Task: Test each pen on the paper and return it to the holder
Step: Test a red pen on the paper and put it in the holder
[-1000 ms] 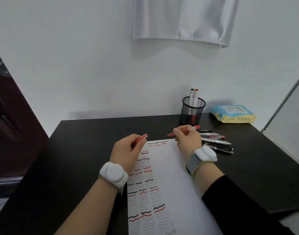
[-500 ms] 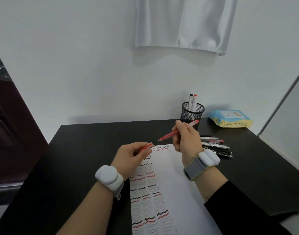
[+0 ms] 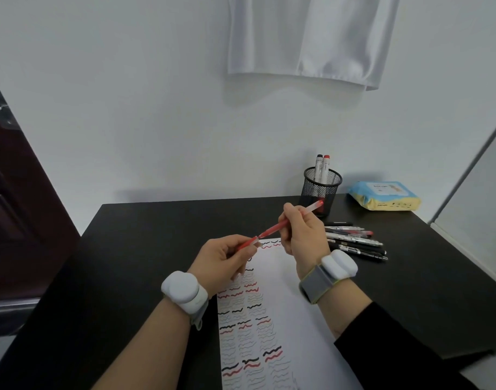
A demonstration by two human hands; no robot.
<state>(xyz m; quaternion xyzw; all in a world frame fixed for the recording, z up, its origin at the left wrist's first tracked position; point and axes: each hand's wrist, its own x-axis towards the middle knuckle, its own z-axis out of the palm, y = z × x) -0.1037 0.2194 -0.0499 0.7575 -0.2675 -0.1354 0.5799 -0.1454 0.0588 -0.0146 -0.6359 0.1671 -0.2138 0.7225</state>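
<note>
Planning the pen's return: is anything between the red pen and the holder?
Nothing visible. The red pen, gripped by the right hand, has open air to the holder, whose two markers leave room.

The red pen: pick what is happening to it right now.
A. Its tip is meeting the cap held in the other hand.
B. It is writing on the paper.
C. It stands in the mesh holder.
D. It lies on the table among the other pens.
A: the right hand holds the red pen above the paper, its tip at the cap pinched in the left hand.
</note>
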